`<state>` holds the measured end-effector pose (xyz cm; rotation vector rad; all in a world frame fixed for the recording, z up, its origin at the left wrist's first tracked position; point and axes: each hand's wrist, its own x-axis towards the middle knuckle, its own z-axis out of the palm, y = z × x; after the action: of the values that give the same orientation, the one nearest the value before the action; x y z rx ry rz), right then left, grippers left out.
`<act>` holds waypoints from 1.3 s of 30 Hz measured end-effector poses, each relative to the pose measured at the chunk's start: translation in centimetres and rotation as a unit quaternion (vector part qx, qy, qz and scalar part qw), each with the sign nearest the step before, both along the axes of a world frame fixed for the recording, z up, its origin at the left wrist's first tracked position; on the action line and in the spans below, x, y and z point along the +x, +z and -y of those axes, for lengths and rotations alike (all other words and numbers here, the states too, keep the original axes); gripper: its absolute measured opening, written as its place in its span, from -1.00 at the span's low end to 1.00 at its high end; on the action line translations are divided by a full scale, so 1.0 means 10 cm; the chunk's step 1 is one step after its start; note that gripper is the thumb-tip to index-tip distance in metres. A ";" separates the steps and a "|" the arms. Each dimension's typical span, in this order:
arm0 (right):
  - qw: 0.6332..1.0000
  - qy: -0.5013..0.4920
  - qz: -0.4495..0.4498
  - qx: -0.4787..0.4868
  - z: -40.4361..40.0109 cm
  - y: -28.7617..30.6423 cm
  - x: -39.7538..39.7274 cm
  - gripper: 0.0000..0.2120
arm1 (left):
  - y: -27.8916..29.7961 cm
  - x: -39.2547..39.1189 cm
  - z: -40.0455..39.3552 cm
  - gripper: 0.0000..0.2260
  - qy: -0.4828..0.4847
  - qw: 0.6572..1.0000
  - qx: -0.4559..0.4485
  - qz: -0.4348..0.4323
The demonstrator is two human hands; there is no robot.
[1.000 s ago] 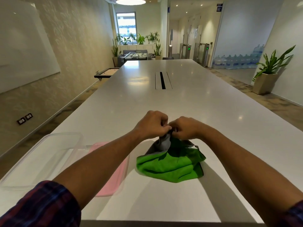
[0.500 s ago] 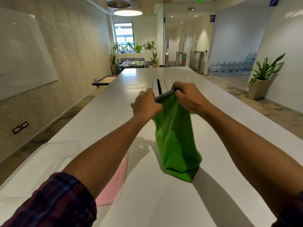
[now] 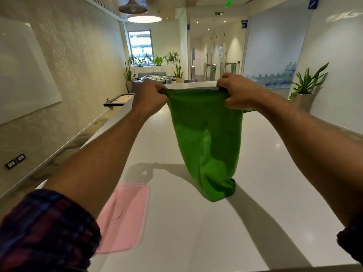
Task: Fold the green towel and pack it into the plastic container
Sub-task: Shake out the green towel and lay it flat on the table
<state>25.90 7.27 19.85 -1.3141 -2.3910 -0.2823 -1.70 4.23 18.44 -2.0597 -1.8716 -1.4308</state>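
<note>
Lying nearest on the white table (image 3: 196,232), a pink lid (image 3: 123,218) is seen beside the left forearm, while the plastic container itself cannot be made out, so a blind reach toward it is judged a risk. Farther out, the green towel (image 3: 206,138) is held in the air by its top edge, the left hand (image 3: 150,95) and right hand (image 3: 235,91) each curled tightly around a corner; its bunched lower end hangs just above or on the table. Uneven folding is judged likely if one corner slips or that twisted lower end is not shaken flat.
</note>
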 end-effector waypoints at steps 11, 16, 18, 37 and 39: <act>0.984 -0.056 -0.146 0.089 0.00 0.26 0.37 -0.77 | 0.37 -0.28 -0.01 -0.66 -0.036 0.992 0.055 0.104; 0.969 -0.038 -0.225 0.099 0.07 0.39 0.33 -0.74 | 0.35 -0.22 0.01 -0.78 -0.046 0.983 0.129 0.125; 0.959 -0.019 -0.261 0.110 0.11 0.47 0.33 -0.72 | 0.36 -0.16 0.02 -0.83 -0.037 0.976 0.173 0.130; 0.970 0.007 -0.229 -0.080 -0.04 0.32 0.61 -0.75 | 0.22 -0.26 -0.09 -0.60 -0.008 0.987 0.086 0.133; 0.981 -0.021 -0.186 -0.049 -0.09 0.25 0.55 -0.80 | 0.18 -0.25 -0.11 -0.66 -0.024 0.989 0.053 0.133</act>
<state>31.39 8.16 22.33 -1.3287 -2.0843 0.0688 -4.20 5.32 20.21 -1.9608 -1.7924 -1.8551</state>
